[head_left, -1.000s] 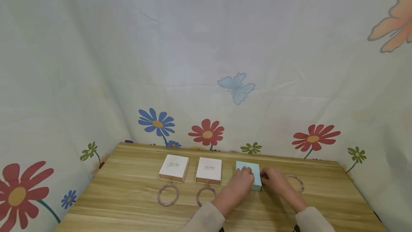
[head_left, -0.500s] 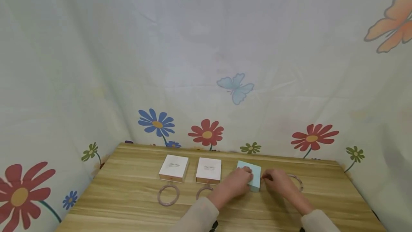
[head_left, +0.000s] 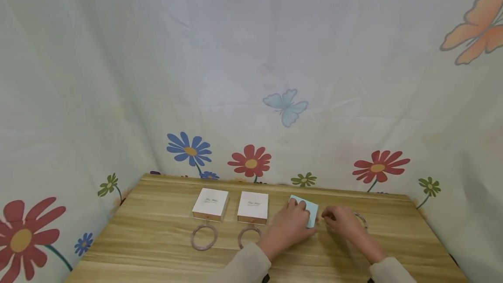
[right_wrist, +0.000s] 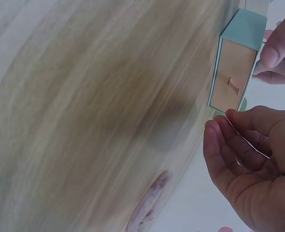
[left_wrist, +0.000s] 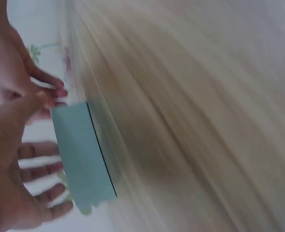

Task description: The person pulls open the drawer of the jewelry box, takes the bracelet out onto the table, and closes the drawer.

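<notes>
My left hand [head_left: 288,226] holds a light blue drawer box [head_left: 312,208], its fingers over the top. In the left wrist view the thumb lies at one corner of the box [left_wrist: 82,154] and the fingers spread along its top. The right wrist view shows the tan drawer face [right_wrist: 227,63] with a small pull tab [right_wrist: 234,85]. Just right of the box, my right hand [head_left: 346,226] has loosely bent fingers, tips close together, with nothing seen between them. A bangle [head_left: 362,220] lies partly hidden behind that hand; the right wrist view shows the marbled bangle [right_wrist: 149,200] too.
Two white drawer boxes, the left box [head_left: 211,203] and the middle box [head_left: 253,206], stand on the wooden table [head_left: 157,230]. A bangle [head_left: 192,238] lies before the first, another bangle [head_left: 239,239] before the second, partly behind the left arm. A flowered cloth [head_left: 220,99] hangs behind.
The light blue box has turned clockwise under my left hand, whose thumb now shows at its near side. My right hand has drawn slightly away from the box's right side.
</notes>
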Motion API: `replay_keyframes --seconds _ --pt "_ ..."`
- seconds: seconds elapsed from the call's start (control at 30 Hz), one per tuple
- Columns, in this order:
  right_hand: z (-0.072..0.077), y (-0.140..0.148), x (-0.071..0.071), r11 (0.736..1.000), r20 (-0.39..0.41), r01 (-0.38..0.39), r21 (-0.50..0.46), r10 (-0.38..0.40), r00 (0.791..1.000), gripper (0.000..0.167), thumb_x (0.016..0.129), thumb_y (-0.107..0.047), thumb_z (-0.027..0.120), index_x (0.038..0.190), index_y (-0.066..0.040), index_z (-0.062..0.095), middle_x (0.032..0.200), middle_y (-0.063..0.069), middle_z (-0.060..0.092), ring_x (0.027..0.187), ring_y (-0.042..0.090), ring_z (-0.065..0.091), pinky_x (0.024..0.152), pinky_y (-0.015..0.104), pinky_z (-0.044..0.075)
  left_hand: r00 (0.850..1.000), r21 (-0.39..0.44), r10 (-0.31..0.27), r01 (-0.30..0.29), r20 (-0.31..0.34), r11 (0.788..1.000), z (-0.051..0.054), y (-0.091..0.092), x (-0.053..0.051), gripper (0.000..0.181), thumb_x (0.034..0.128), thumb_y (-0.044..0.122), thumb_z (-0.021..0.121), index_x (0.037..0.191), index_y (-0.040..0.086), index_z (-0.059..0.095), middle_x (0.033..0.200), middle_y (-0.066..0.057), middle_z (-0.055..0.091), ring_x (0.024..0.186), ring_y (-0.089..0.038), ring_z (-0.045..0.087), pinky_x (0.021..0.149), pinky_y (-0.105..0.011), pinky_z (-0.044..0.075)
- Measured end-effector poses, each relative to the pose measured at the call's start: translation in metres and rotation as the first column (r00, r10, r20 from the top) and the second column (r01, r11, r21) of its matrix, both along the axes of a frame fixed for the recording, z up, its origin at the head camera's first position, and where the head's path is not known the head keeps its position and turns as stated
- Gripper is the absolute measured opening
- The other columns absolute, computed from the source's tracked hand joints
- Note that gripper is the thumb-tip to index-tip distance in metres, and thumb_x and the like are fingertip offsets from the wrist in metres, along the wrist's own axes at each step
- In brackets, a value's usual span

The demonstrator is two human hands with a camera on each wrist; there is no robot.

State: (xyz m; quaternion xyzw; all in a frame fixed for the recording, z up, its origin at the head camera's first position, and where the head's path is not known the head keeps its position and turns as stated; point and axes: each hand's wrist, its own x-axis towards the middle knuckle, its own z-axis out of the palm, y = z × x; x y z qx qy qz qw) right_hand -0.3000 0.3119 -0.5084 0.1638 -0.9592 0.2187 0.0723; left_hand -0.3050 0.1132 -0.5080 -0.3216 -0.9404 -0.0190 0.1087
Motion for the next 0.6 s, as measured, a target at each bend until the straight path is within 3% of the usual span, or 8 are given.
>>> replay_keyframes --seconds 0.1,0.2,0.3,0.47,0.6 --pt "0.0 0.001 0.0 1.0 -0.005 -0.012 -0.008 0.012 1.0 0.002 0.087 -0.002 0.075 0.086 -0.003 0.074 0.081 0.0 0.072 0.073 0.014 0.067 0.065 0.03 0.055 0.993 -0.031 0.118 -0.119 -0.019 0.992 -0.001 0.012 0.006 0.046 0.0889 0.065 0.065 0.1 0.022 0.074 0.11 -0.001 0.059 0.1 -0.025 0.051 0.085 -0.039 0.048" --pt "0.0 0.003 0.001 1.0 -0.003 -0.01 -0.018 0.01 1.0 0.002 0.086 -0.001 0.075 0.087 -0.003 0.075 0.082 0.001 0.073 0.074 0.015 0.068 0.066 0.03 0.056 0.973 -0.052 0.231 -0.231 -0.008 0.972 -0.003 0.022 0.009 0.044 0.0887 0.066 0.064 0.108 0.028 0.073 0.114 -0.002 0.059 0.104 -0.031 0.053 0.085 -0.045 0.047" --pt "0.002 0.004 0.002 1.0 -0.002 -0.004 -0.017 0.004 1.0 0.004 0.086 -0.003 0.077 0.088 0.0 0.074 0.083 0.001 0.073 0.074 0.015 0.068 0.066 0.03 0.056 0.952 -0.072 0.307 -0.305 0.013 0.95 -0.003 0.029 0.01 0.04 0.0887 0.066 0.064 0.111 0.034 0.072 0.115 -0.002 0.058 0.106 -0.035 0.055 0.085 -0.05 0.047" --pt "0.003 0.005 0.003 1.0 -0.007 -0.023 -0.017 0.023 1.0 0.003 0.086 -0.002 0.075 0.089 -0.003 0.075 0.083 0.001 0.073 0.074 0.015 0.068 0.065 0.029 0.055 0.939 -0.081 0.342 -0.339 0.03 0.937 0.0 0.032 0.01 0.035 0.0855 0.065 0.069 0.104 0.035 0.074 0.109 -0.001 0.059 0.101 -0.033 0.055 0.08 -0.05 0.046" --pt "0.001 0.006 0.002 0.999 -0.005 -0.027 -0.023 0.026 1.0 0.002 0.087 -0.002 0.074 0.088 -0.004 0.075 0.083 0.001 0.073 0.073 0.015 0.068 0.065 0.029 0.055 0.948 -0.066 0.315 -0.312 0.051 0.948 0.002 0.029 0.008 0.028 0.0841 0.057 0.074 0.101 0.035 0.076 0.109 0.003 0.06 0.1 -0.031 0.055 0.079 -0.049 0.047"
